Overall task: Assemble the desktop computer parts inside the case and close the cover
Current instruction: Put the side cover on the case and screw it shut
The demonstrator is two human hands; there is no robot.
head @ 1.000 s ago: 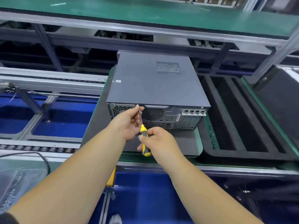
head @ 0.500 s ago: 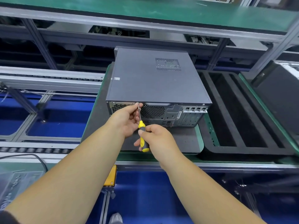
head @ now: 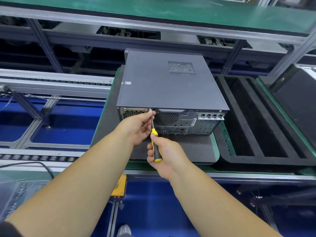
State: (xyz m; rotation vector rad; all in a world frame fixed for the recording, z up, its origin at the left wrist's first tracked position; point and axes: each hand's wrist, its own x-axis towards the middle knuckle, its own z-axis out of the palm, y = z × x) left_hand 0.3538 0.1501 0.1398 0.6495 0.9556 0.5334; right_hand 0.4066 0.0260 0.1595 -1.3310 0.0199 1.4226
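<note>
Head view, left to right: my left hand (head: pixel 136 127) pinches the screwdriver (head: pixel 154 141) shaft at the case (head: pixel 169 86) rear's top edge, table centre; my right hand (head: pixel 164 151), at five o'clock, wraps the handle. Best keep the tip square on the screw (head: pixel 150 109), pressing while turning.

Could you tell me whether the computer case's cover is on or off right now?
On. The grey cover lies flat across the case, hiding the interior, while a screwdriver tip meets the rear top edge.
</note>
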